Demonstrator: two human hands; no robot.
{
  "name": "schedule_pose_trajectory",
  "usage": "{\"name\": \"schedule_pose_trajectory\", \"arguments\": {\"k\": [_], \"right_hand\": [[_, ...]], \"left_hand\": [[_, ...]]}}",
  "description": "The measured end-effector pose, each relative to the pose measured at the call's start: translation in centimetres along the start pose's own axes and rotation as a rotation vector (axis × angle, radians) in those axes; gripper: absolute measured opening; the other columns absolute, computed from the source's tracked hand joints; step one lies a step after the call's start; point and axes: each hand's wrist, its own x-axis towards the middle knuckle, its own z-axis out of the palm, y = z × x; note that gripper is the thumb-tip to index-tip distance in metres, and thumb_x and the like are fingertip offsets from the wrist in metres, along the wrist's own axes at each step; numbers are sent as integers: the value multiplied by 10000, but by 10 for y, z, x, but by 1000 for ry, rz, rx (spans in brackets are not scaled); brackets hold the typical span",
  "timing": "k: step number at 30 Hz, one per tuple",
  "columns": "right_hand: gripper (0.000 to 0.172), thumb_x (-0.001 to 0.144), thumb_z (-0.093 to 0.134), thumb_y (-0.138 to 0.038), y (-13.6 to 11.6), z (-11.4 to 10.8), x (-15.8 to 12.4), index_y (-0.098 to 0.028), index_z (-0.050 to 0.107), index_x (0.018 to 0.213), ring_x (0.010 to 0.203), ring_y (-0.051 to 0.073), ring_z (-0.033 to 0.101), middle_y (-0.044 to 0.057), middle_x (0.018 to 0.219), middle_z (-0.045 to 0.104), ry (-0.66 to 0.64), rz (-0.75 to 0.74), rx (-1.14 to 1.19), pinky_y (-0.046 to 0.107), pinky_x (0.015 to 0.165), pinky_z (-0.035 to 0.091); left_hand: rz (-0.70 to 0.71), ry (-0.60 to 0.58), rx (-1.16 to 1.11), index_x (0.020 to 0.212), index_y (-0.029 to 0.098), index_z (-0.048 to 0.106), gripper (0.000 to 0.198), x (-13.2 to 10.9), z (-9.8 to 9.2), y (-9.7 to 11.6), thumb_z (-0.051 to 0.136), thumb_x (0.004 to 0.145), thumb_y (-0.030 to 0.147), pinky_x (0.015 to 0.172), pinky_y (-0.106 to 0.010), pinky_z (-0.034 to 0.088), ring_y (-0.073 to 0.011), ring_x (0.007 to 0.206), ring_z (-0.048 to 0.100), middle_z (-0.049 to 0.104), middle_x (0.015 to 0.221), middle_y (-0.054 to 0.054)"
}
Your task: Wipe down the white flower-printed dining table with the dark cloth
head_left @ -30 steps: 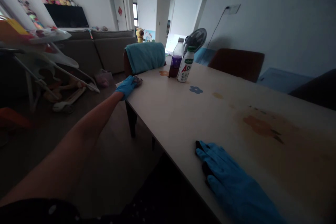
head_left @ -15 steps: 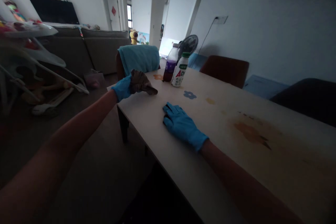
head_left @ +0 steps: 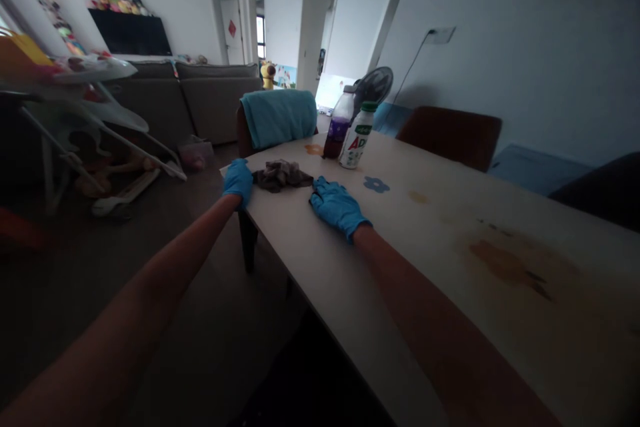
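A crumpled grey-brown cloth (head_left: 283,175) lies on the white table (head_left: 280,220) near its far left corner. At the cloth's left end is my left hand (head_left: 239,181), in a blue glove at the table's edge. Its fingers are curled over that end, partly hidden from view. My right hand (head_left: 337,207), also gloved in blue, rests palm down on the tabletop. Its fingers are stretched out and their tips come close to the cloth's right end. Behind it stand a clear bottle with a purple label (head_left: 340,125) and a white bottle with a green cap (head_left: 358,137).
A teal towel (head_left: 280,117) hangs over a chair at the table's far end. Another brown chair (head_left: 450,137) stands along the right side. Beyond the bottles is a fan (head_left: 375,87). To the left are a white high chair (head_left: 115,107) and a grey sofa (head_left: 220,103).
The cloth, raised in my left hand before, now lies down on the table. My right hand has slid forward, close to the cloth. The view has turned slightly left.
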Motion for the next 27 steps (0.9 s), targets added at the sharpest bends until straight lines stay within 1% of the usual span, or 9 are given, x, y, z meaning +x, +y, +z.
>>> {"name": "schedule_pose_trajectory", "arguments": {"k": [2,5,9,12,16,20,23,25,27], "right_hand": [[711,1243,408,-405,-1,0,-13,-117,445,1892,1808,389,384,161,1954,354,-2,-23,6,561,1516,234],[691,1240,414,-431,1,3,-41,-154,510,1866,1784,373,438,150,1929,415,33,-102,26,582,1509,274],[682,1232,438,-457,10,10,-92,-208,530,1861,1776,357,454,124,1916,444,63,-199,44,611,1504,287],[710,1233,464,-510,23,11,-140,-219,494,1880,1804,355,397,99,1933,408,42,-245,66,611,1506,275],[713,1227,494,-520,47,8,-216,-248,483,1886,1811,349,377,71,1928,416,52,-262,103,608,1498,303],[720,1216,524,-524,77,17,-300,-339,435,1906,1804,365,380,30,1932,407,99,-196,97,650,1455,400],[741,1198,553,-525,98,31,-356,-439,382,1914,1790,375,401,-15,1924,419,187,-178,54,669,1397,503],[779,1178,583,-521,106,37,-381,-481,345,1919,1782,371,413,-30,1917,425,229,-166,36,658,1372,545],[803,1168,606,-513,107,36,-391,-475,335,1923,1777,367,422,-21,1912,431,223,-151,31,646,1369,552]], "left_hand": [[-4,-22,24,1477,129,683,452,-3,-1,4,541,1055,54,1200,-538,499,-360,1334,702,737,1420,-247],[9,-61,66,1420,107,704,391,-7,-6,11,546,1064,68,1180,-516,496,-362,1359,693,729,1446,-282],[20,-106,150,1276,105,725,272,-12,-14,18,549,1070,79,1110,-485,514,-332,1269,702,766,1318,-265],[26,-135,220,1216,89,730,223,-16,-19,25,564,1067,89,1078,-459,530,-312,1203,706,781,1213,-238],[19,-168,305,1203,49,749,230,-23,-24,37,570,1077,122,1099,-474,564,-330,1205,730,784,1252,-255],[13,-200,389,1258,-16,757,297,-27,-27,44,582,1064,126,1118,-493,593,-374,1261,760,779,1322,-310],[21,-220,450,1277,-22,762,328,-28,-29,46,557,1076,136,1129,-465,602,-377,1313,767,768,1391,-332],[29,-231,483,1270,-12,773,334,-29,-29,47,562,1069,151,1111,-449,615,-382,1312,779,761,1423,-342],[42,-245,506,1255,-7,786,340,-29,-29,47,568,1057,162,1088,-453,629,-400,1307,786,758,1435,-352]]}}
